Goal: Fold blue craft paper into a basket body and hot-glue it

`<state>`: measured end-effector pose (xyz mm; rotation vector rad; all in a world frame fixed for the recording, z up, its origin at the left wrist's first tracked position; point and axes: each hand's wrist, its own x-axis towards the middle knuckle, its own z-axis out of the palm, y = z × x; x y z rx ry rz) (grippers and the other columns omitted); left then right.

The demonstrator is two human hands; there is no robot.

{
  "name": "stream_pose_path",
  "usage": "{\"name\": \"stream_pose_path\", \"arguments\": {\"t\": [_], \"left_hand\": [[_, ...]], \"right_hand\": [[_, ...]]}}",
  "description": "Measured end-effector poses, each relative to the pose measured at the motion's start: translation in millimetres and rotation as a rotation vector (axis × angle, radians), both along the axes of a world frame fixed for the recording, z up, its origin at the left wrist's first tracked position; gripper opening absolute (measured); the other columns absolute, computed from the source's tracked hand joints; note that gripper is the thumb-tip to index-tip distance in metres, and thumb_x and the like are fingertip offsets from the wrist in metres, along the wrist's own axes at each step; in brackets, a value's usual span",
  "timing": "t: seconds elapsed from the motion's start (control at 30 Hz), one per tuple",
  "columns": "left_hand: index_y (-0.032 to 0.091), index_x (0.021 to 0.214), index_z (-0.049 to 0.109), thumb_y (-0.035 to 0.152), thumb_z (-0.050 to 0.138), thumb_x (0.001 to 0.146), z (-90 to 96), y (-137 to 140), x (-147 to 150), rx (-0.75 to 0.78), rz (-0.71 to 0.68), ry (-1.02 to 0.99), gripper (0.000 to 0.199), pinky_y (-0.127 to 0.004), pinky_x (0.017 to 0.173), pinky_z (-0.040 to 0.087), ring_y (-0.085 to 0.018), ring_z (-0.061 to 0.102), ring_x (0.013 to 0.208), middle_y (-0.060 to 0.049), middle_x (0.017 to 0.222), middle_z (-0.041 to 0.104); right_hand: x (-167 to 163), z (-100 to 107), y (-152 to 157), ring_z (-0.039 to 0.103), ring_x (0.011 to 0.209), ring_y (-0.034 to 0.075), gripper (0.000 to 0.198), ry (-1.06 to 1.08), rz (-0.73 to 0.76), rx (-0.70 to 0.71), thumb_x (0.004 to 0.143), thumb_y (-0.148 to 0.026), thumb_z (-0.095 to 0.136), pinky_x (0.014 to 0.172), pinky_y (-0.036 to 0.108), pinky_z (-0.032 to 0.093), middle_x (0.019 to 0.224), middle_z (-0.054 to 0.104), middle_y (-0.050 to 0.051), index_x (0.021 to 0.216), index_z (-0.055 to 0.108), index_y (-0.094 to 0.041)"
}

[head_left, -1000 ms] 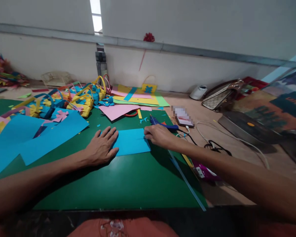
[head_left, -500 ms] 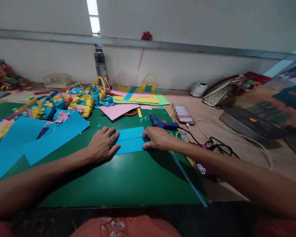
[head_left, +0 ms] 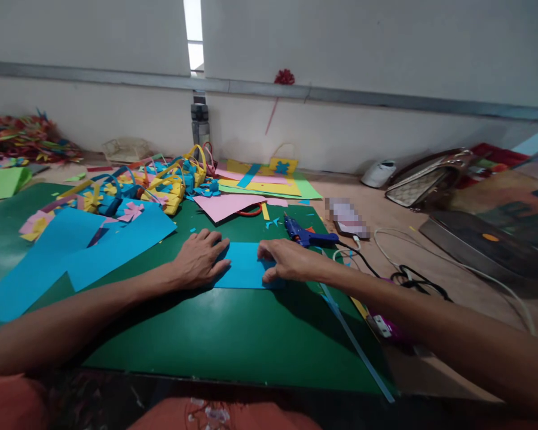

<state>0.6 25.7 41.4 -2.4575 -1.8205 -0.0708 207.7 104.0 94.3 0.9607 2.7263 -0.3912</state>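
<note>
A folded piece of blue paper [head_left: 242,267] lies on the green board [head_left: 215,334] between my two hands. My left hand [head_left: 202,260] rests flat on its left end, with the thumb spread from the fingers. Over the right end, my right hand [head_left: 287,260] touches the paper with bent fingers, the thumb and fingertips apart. Part of that end is hidden under the hand. Just behind my right hand lies a blue glue gun [head_left: 307,234]. Larger blue sheets [head_left: 121,248] spread to the left of my left hand.
Small paper baskets [head_left: 170,194] crowd the back left. Pink paper [head_left: 226,206] partly covers red-handled scissors [head_left: 251,210]. A phone [head_left: 347,218], cables [head_left: 412,280] and a dark case [head_left: 479,239] lie to the right. A clear strip [head_left: 356,346] crosses the board's right edge.
The line across the blue paper no longer shows; its top looks like one smooth surface. My right thumb and fingers are farther apart. The whole view has shifted, moving things right and down.
</note>
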Motion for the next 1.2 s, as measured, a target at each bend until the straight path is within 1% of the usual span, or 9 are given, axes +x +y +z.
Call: {"name": "stream_pose_path", "arguments": {"t": [0.07,0.2,0.3,0.43,0.57,0.73,0.97,1.1,1.2], "left_hand": [[0.020,0.124,0.048,0.043,0.027,0.092,3.0,3,-1,-0.019,-0.005,-0.011,0.045,-0.041,0.081,0.037,-0.026,0.044,0.098,-0.011,0.117,0.051],[0.022,0.120,0.052,0.042,0.028,0.092,9.8,6,-2,-0.053,-0.037,0.015,0.042,-0.039,0.081,0.039,-0.025,0.047,0.098,-0.010,0.115,0.052],[0.023,0.119,0.053,0.047,0.038,0.089,16.0,6,1,-0.083,-0.068,0.085,0.041,-0.037,0.078,0.041,-0.025,0.049,0.098,-0.010,0.113,0.053],[0.022,0.114,0.055,0.045,0.048,0.086,26.7,3,8,-0.128,-0.096,0.172,0.037,-0.036,0.072,0.045,-0.027,0.053,0.097,-0.011,0.110,0.056],[0.019,0.106,0.057,0.041,0.053,0.084,35.1,1,18,-0.177,-0.163,0.176,0.032,-0.034,0.070,0.046,-0.026,0.056,0.093,-0.011,0.104,0.059],[0.017,0.103,0.057,0.040,0.055,0.082,34.9,-1,31,-0.221,-0.177,0.216,0.031,-0.034,0.070,0.049,-0.027,0.058,0.097,-0.012,0.109,0.060],[0.010,0.115,0.050,0.005,0.038,0.082,27.9,-7,46,-0.217,-0.076,0.272,0.035,-0.035,0.064,0.050,-0.027,0.062,0.090,-0.016,0.103,0.063],[0.008,0.129,0.038,0.024,0.042,0.088,27.2,-15,55,-0.208,-0.039,0.269,0.044,-0.035,0.062,0.050,-0.029,0.063,0.087,-0.017,0.101,0.064],[0.011,0.116,0.050,0.034,0.046,0.087,27.7,-19,60,-0.218,-0.067,0.251,0.037,-0.035,0.063,0.050,-0.030,0.062,0.089,-0.017,0.102,0.063]], "right_hand": [[-3,2,-7,0.058,0.080,0.018,0.045,0.000,0.059,0.029,0.066,-0.038,0.071,0.058,0.023,0.034,0.090,0.065,0.005,0.104,0.058,-0.017],[-10,-3,-28,0.058,0.074,0.018,0.008,-0.049,0.201,0.126,0.074,-0.019,0.059,0.059,0.026,0.032,0.076,0.065,0.006,0.081,0.063,-0.016],[-10,-10,-46,0.057,0.082,0.021,0.017,-0.051,0.308,0.222,0.073,-0.005,0.052,0.066,0.030,0.034,0.084,0.065,0.011,0.085,0.060,-0.014],[2,-18,-63,0.056,0.067,0.020,0.013,0.007,0.631,0.557,0.079,-0.007,0.045,0.067,0.036,0.037,0.071,0.062,0.010,0.080,0.057,-0.012],[17,-19,-68,0.052,0.056,0.017,0.019,0.177,0.771,0.807,0.083,-0.007,0.038,0.063,0.037,0.038,0.063,0.060,0.008,0.073,0.054,-0.013],[33,-20,-64,0.056,0.061,0.018,0.017,0.344,0.927,0.947,0.085,-0.011,0.041,0.065,0.038,0.040,0.067,0.063,0.009,0.077,0.056,-0.012],[48,-20,-55,0.062,0.074,0.019,0.017,0.396,0.947,1.056,0.087,-0.018,0.041,0.080,0.043,0.041,0.077,0.068,0.010,0.078,0.056,-0.015],[55,-21,-46,0.062,0.074,0.019,0.017,0.395,0.904,1.079,0.087,-0.017,0.041,0.081,0.044,0.042,0.078,0.068,0.009,0.078,0.055,-0.016],[59,-23,-40,0.062,0.071,0.019,0.018,0.402,0.862,1.081,0.087,-0.016,0.039,0.076,0.042,0.043,0.075,0.067,0.010,0.077,0.054,-0.015]]}}
